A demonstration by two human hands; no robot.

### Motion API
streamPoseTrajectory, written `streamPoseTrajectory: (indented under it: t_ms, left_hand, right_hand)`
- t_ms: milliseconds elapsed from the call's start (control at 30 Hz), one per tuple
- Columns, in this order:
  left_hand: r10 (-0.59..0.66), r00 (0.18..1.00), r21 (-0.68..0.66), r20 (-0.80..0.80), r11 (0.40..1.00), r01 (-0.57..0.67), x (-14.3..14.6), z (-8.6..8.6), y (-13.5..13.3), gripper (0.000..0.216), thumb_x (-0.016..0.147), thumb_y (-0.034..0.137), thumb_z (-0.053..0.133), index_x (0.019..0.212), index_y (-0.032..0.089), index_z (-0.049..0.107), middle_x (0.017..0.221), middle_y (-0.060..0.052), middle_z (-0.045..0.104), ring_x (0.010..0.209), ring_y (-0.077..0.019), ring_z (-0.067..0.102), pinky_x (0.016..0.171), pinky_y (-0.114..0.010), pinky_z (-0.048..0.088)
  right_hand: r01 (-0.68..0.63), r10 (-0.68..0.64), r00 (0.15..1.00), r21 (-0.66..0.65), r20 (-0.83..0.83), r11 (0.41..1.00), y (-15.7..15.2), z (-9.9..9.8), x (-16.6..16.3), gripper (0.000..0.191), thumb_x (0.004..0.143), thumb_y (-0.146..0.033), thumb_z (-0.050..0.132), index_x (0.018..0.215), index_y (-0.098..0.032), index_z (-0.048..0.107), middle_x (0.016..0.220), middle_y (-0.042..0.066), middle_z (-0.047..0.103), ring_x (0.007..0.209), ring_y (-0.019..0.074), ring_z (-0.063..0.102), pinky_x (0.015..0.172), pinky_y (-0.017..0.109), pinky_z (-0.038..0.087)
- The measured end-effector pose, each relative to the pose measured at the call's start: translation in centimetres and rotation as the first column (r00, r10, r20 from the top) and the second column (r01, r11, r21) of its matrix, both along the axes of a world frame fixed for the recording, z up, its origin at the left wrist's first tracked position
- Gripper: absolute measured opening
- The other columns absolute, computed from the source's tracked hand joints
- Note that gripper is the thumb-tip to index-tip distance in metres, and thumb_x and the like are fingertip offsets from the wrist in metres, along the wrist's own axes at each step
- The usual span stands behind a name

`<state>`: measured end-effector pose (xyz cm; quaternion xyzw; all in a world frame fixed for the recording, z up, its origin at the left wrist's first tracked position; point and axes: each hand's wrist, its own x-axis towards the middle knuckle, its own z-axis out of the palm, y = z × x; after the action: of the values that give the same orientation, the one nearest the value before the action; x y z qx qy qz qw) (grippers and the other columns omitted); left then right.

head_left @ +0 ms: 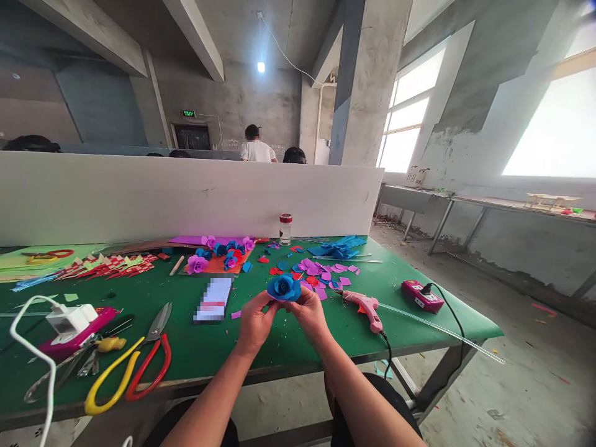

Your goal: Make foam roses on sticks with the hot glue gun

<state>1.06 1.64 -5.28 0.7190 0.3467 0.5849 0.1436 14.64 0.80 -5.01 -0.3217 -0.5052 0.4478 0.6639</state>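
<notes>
Plainly enough, both hands are at the blue paper flower, held up over the near middle of the green table. The left hand pinches it from the left and the right hand from the right, thumbs close beneath the bloom. Its coiled centre faces up and tips toward the person holding it; seen so, it's nearly round, a touch wider from left to right, and I can't make out a long axis. Its underside and several fingertips are hidden, and whether a stem hangs below I can't tell.

To the right, the pink glue gun lies with its nozzle pointing left, its cord dropping over the near edge. Purple petals are scattered just beyond. On the left, the scissors point their blades far and slightly right. The phone has a blurred screen. A white cable is cut off at the bottom, and the white board hides most of the people behind it.
</notes>
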Motion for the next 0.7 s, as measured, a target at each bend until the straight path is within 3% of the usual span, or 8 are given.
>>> streamPoseTrajectory:
  t_ms: [200, 333, 433, 533, 600, 700]
  left_hand:
    - [-0.045, 0.972, -0.177, 0.231, 0.980, 0.087, 1.2, 0.0, -0.2, 0.024, 0.078, 0.046, 0.069, 0.071, 0.023, 0.072, 0.068, -0.002, 0.074, 0.058, -0.0174, 0.067, 0.059, -0.028, 0.056]
    - [-0.083, 0.968, -0.290, 0.237, 0.945, 0.152, 1.0, 0.4, -0.2, 0.021, 0.074, 0.043, 0.072, 0.074, 0.022, 0.073, 0.067, -0.002, 0.073, 0.060, -0.0182, 0.068, 0.061, -0.029, 0.057]
    - [0.000, 0.978, -0.363, 0.209, 0.929, 0.078, 0.0, 0.6, 0.3, 0.025, 0.074, 0.047, 0.072, 0.077, 0.022, 0.072, 0.064, -0.001, 0.072, 0.057, -0.0180, 0.067, 0.059, -0.028, 0.054]
    - [0.151, 0.983, -0.377, 0.106, 0.921, -0.100, -1.2, 0.8, 0.9, 0.035, 0.077, 0.055, 0.068, 0.066, 0.022, 0.068, 0.053, 0.000, 0.065, 0.050, -0.0171, 0.061, 0.054, -0.027, 0.049]
    - [0.172, 0.984, -0.302, 0.043, 0.941, -0.152, -1.8, 1.1, 1.2, 0.033, 0.076, 0.054, 0.068, 0.067, 0.022, 0.071, 0.064, -0.003, 0.071, 0.061, -0.0186, 0.065, 0.061, -0.028, 0.050]
    - [0.076, 0.996, -0.249, 0.041, 0.966, -0.063, -2.0, 1.6, 1.2, 0.032, 0.072, 0.048, 0.073, 0.094, 0.026, 0.078, 0.107, -0.006, 0.076, 0.087, -0.0211, 0.069, 0.075, -0.030, 0.051]
  right_hand:
    - [0.033, -0.044, 0.993, -0.102, -0.107, 0.994, 0.0, -0.5, -0.7, 0.033, 0.056, -0.046, 0.084, 0.067, -0.020, 0.068, 0.054, -0.002, 0.060, 0.050, 0.0107, 0.047, 0.052, 0.025, 0.036]
    - [0.095, -0.117, 0.979, -0.132, -0.166, 0.987, 0.2, -0.5, -0.3, 0.032, 0.056, -0.044, 0.085, 0.068, -0.018, 0.070, 0.051, -0.005, 0.055, 0.048, 0.0087, 0.040, 0.051, 0.024, 0.032]
    - [0.078, -0.106, 0.969, -0.133, -0.223, 0.988, 0.4, -0.3, 0.3, 0.032, 0.059, -0.044, 0.085, 0.070, -0.018, 0.070, 0.057, -0.003, 0.060, 0.049, 0.0080, 0.040, 0.050, 0.024, 0.030]
    - [0.015, -0.054, 0.969, -0.158, -0.243, 0.987, 0.5, -0.2, 0.6, 0.034, 0.060, -0.046, 0.085, 0.071, -0.018, 0.068, 0.065, -0.001, 0.066, 0.049, 0.0075, 0.042, 0.050, 0.024, 0.029]
    - [-0.022, -0.030, 0.966, -0.195, -0.258, 0.980, 0.4, -0.2, 0.6, 0.037, 0.059, -0.048, 0.086, 0.073, -0.018, 0.068, 0.065, -0.001, 0.066, 0.048, 0.0067, 0.041, 0.048, 0.023, 0.027]
    - [-0.098, 0.026, 0.958, -0.238, -0.287, 0.966, 0.3, -0.2, 0.5, 0.044, 0.056, -0.052, 0.087, 0.077, -0.018, 0.069, 0.062, -0.002, 0.065, 0.046, 0.0051, 0.040, 0.047, 0.021, 0.024]
